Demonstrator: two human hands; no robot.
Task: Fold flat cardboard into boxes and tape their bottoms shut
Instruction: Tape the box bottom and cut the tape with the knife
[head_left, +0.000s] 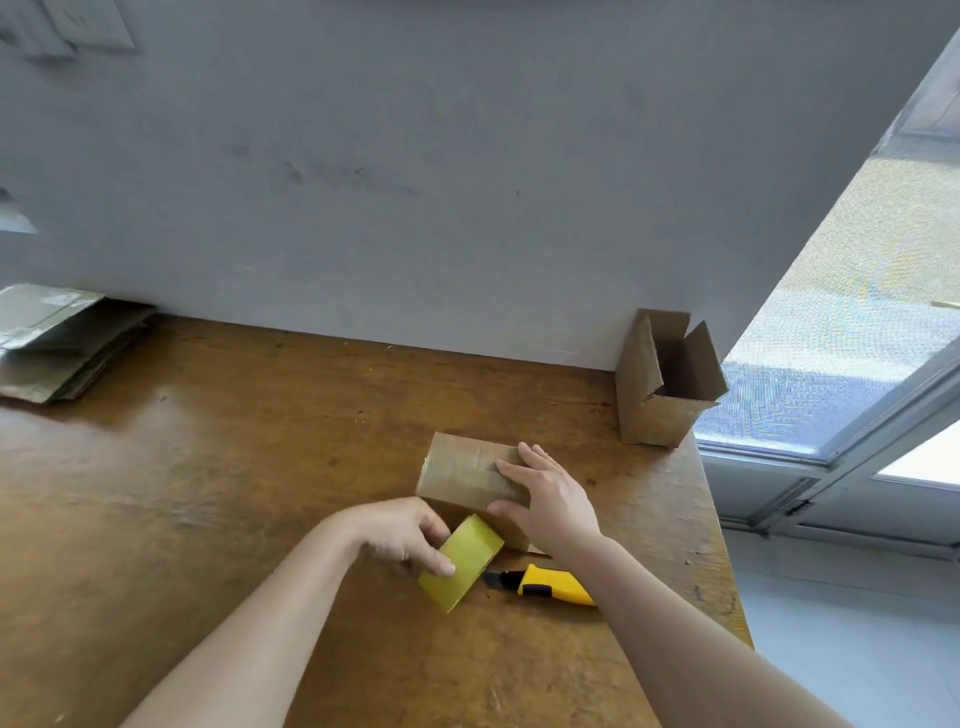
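Brown cardboard box (470, 475) lies upturned, yellowish tape roll (462, 564) against it.

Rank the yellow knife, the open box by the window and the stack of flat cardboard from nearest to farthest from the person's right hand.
From the right hand:
1. Yellow knife, on the table just below the hand.
2. Open box, at the table's far right corner.
3. Flat cardboard stack, far left against the wall.

I see a worn brown wooden counter (234, 493) set against a grey wall. A stack of flat cardboard (57, 343) lies at its far left. An open box (662, 384) stands at the far right corner. Nearer me sit a closed box (462, 475) and a yellow knife (550, 584).
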